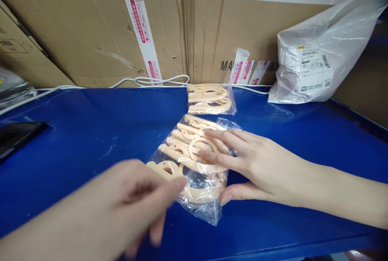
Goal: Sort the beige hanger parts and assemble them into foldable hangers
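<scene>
A clear plastic bag (198,202) of cream-coloured plastic pieces lies on the blue table (91,131) in front of me. My right hand (260,168) rests flat on the bag, fingers stretched out over the pieces, thumb along its near edge. My left hand (130,200) comes in from the lower left, blurred by motion, its fingers curled loosely and its fingertips touching the bag's left edge. A second, smaller bag (210,99) of the same cream pieces lies farther back, near the cardboard.
Large cardboard boxes (100,38) with red-printed tape wall off the back. A white cable (151,81) runs along their foot. A white plastic parcel (315,66) with a label sits at the back right. A black object (15,135) lies at the left edge.
</scene>
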`<state>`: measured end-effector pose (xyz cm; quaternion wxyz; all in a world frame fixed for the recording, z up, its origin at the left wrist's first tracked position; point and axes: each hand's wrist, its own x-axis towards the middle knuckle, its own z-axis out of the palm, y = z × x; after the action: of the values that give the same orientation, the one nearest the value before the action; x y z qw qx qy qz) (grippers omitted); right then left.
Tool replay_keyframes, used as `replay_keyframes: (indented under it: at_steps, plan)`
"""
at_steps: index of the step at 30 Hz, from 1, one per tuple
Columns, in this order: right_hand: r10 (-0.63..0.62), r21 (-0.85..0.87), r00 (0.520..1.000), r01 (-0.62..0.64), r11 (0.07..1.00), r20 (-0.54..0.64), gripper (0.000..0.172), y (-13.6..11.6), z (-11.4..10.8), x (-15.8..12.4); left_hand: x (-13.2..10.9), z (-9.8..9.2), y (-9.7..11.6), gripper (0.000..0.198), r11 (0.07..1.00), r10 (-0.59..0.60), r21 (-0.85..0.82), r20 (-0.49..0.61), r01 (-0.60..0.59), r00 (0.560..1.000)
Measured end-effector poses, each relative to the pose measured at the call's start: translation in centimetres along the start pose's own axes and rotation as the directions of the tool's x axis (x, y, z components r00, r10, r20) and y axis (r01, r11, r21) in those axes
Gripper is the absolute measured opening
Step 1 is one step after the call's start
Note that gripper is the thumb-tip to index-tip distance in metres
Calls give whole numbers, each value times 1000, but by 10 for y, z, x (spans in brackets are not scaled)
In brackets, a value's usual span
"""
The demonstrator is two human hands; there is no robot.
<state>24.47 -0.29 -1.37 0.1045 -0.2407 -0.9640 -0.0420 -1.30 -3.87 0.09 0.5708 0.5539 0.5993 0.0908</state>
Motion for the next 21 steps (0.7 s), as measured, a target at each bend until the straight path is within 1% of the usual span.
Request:
replay_keyframes:
  at_steps: [1,2,3,4,5,6,7,8,10,12,13,15,16,17,18,20,21]
  plan:
    - [11,15,1000,-11,1000,2,68,0,1,-1,1,-8,2,48,990,132,78,-154,-121,979]
    - [22,31,1000,-22,999,2,71,1,1,-2,3,-15,4,39,972,226,129,-269,-197,936]
    - [33,50,999,-33,998,1,73,2,2,-3,6,-21,7,31,964,259,148,-360,-219,896]
    - [43,70,999,-43,997,3,75,2,2,-3,10,-26,9,32,970,245,118,-413,-215,877]
    - [52,92,999,-52,994,5,76,3,3,-3,13,-30,11,39,980,192,45,-437,-192,879]
    - [56,115,998,-56,992,7,76,3,3,-3,17,-32,13,47,984,130,-52,-435,-168,891]
    - [57,135,998,-58,989,9,77,3,3,-3,22,-34,15,51,976,77,-156,-413,-154,908]
    - [57,154,998,-58,986,11,78,2,3,-3,26,-34,16,49,957,36,-253,-386,-143,922]
    - [63,187,998,-63,980,4,82,1,4,-3,34,-34,20,37,915,17,-376,-332,-149,943]
    - [81,216,997,-78,973,-5,89,0,5,-4,40,-31,25,24,896,31,-424,-241,-133,970]
    - [88,228,996,-83,970,-10,91,-1,5,-5,42,-30,28,21,892,39,-437,-180,-116,983]
    - [85,245,996,-80,966,-8,92,-1,6,-6,44,-25,34,24,895,73,-437,-61,-92,995]
    - [78,245,997,-74,967,-6,91,-1,7,-7,43,-22,36,25,900,91,-425,-40,-99,995]
    - [72,238,997,-69,969,-3,89,-1,7,-8,43,-18,38,25,905,117,-406,-55,-130,992]
    - [69,224,998,-67,972,-2,89,-1,8,-9,42,-15,40,25,907,148,-383,-100,-175,984]
    - [74,182,997,-71,981,-10,88,-1,9,-12,40,-8,44,27,895,217,-352,-191,-274,957]
    - [81,161,996,-77,984,-21,88,-1,9,-13,39,-5,48,29,886,243,-348,-214,-306,946]
